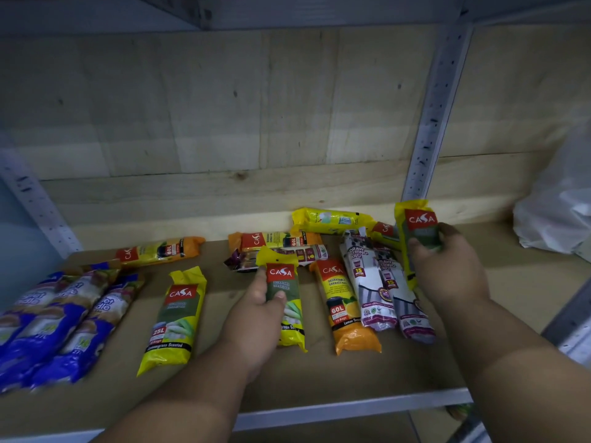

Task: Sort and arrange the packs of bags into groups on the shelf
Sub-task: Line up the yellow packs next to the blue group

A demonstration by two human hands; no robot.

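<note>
Both hands are busy with matching packs, so the sorting is mid-way. The left hand (259, 310) wraps around a yellow-and-green pack (286, 302) at the centre of the frame, its lower end seemingly on the shelf board (319, 378). The right hand (447, 266) grips a second yellow-green pack (415, 228) at the right of the frame, lifted and upright.

A loose twin pack (174, 321) lies left of centre, so I judge the next move is to lay both held packs beside it, parallel. That calls for a short carry toward the left without nudging the blue packs (60, 318) already grouped at the lower left.

Between the hands sit an orange-ended pack (345, 306) and two whitish drawstring packs (380, 289), touching. The rest form an unsorted jumble at the back, blurred, perhaps four or five. All are soft, glossy plastic sleeves, long and crinkled; the board looks matte and brown.
</note>
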